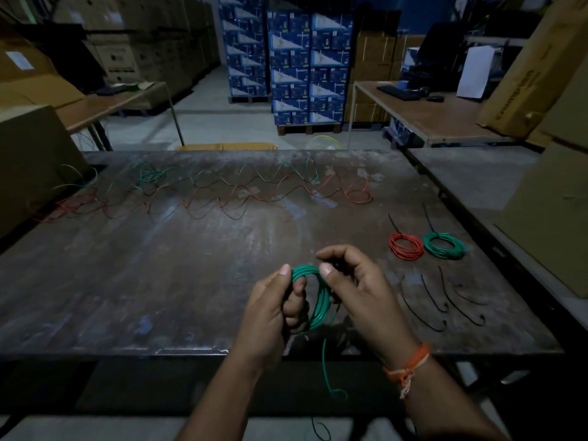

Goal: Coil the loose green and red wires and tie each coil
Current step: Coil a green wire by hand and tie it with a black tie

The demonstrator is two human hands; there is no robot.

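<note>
Green wire coil (315,300) sits above the near table (159,281) edge, pinched between our fingers: left hand (273,310) curls round its left side, right hand (359,288) pinches its top, wrists angled inward, loose tail hanging below.

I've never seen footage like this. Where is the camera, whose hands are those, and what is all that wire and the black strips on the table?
There is no machine here: a person wears one camera on the head, looking down at their own hands. The left hand and right hand together grip a green coil being wound, its loose tail hanging below the table edge. At the right lie two finished coils, each tied: a red coil and another green tied coil. Nearer lie spare black cable ties. Along the far side sprawl loose wires, green and red, not yet coiled. Behind stand stacked blue boxes.
</note>
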